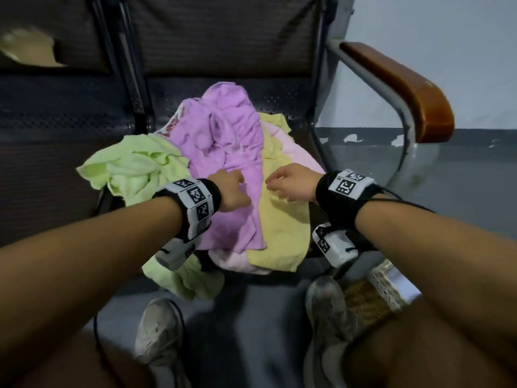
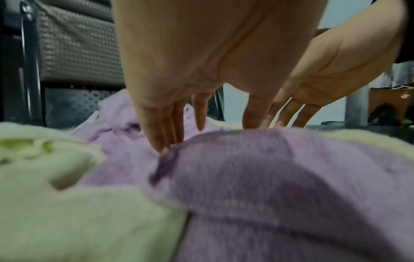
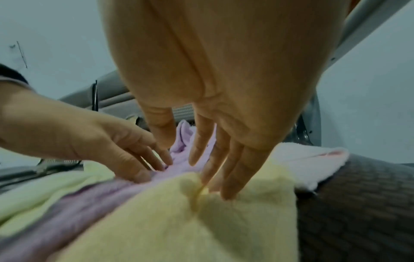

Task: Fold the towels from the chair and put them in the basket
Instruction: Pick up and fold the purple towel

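A heap of towels lies on the dark perforated chair seat (image 1: 282, 98). A purple towel (image 1: 223, 135) is on top, with a green towel (image 1: 134, 163) to its left, a yellow towel (image 1: 279, 233) to its right and a pale pink towel (image 1: 232, 261) underneath. My left hand (image 1: 237, 179) reaches down with straight fingers (image 2: 161, 138) that touch a fold of the purple towel (image 2: 268, 177). My right hand (image 1: 275, 184) is close beside it, fingers (image 3: 230, 184) extended onto the yellow towel (image 3: 179, 221) at its seam with the purple one. Neither hand grips cloth.
A woven basket (image 1: 372, 298) with a white lace rim stands on the floor at the lower right, by my right shoe (image 1: 327, 312). The chair's wooden armrest (image 1: 405, 88) curves on the right of the seat. A second seat adjoins on the left.
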Available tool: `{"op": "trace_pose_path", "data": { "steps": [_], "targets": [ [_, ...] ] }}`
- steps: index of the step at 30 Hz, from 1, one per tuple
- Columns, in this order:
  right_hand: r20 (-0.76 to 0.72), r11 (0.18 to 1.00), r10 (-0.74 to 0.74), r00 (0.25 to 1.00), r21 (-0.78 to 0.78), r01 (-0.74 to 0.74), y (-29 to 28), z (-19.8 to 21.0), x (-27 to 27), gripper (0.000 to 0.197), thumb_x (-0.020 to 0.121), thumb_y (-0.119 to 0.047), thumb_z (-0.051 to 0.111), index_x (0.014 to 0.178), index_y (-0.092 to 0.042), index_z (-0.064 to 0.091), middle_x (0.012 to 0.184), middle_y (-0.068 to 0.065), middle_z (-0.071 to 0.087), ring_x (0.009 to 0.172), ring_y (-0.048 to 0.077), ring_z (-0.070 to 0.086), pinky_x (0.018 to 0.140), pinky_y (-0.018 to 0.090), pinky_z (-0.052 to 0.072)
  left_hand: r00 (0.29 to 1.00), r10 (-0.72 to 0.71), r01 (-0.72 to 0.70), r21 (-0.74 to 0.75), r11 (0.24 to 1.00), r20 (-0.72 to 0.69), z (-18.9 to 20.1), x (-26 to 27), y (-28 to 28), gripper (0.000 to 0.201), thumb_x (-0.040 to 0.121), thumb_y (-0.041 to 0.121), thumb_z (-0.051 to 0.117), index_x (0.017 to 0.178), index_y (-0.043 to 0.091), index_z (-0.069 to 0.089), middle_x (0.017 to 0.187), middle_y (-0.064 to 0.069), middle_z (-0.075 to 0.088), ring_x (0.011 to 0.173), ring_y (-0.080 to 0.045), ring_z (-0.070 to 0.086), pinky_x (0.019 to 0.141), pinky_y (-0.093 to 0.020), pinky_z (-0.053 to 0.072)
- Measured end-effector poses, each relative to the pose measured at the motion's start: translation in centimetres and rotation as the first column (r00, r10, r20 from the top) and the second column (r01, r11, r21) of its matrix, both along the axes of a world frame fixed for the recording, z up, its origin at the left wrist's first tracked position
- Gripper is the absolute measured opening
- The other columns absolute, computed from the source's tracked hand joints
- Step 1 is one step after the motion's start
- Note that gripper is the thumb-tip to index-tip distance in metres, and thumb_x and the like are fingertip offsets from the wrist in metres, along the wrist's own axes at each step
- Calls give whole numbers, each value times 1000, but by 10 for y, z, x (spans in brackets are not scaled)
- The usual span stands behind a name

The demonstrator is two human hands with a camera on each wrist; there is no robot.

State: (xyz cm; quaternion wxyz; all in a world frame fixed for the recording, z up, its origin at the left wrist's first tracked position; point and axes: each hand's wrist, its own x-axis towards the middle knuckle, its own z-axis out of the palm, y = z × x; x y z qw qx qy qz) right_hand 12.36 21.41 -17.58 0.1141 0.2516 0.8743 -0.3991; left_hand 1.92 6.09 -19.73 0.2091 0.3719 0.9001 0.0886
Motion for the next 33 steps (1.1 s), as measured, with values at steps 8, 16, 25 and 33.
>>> {"op": "trace_pose_path", "data": {
  "steps": [8,16,25,33],
  "targets": [
    [10,1000,23,1000,5,-23,3,-24,-30,21,94,-22,58,105,-9,71,64,-4,62,57,12,56,55,23,45,975,173,-157,115,981,-142,-21,-16,-4,20,86,34,67,91,16,75,101,-12,73,99,-33,66,76,-31,51],
    [-73,950,-201,977,-258,177,-9,-8,-64,44,96,-52,48,75,-15,61,63,6,58,55,21,51,58,31,45,909,146,-392,682,617,390,13,-7,-7,12,88,22,73,77,18,69,73,0,65,65,-7,53,69,-23,44],
    [-410,892,-387,826,-392,224,-11,20,-62,28,88,3,40,89,-11,64,80,8,62,76,22,56,73,37,47,962,209,-263,402,877,174,17,-15,-20,18,82,7,60,93,21,65,90,1,67,90,-23,63,76,-26,48],
    [-396,719,-415,819,-694,29,-16,57,-30,32,79,-7,50,107,3,59,86,21,50,72,28,49,59,35,39,966,192,-259,698,668,174,46,20,15,73,63,57,81,112,14,48,89,10,57,77,-3,54,66,-21,42]
  ]
}}
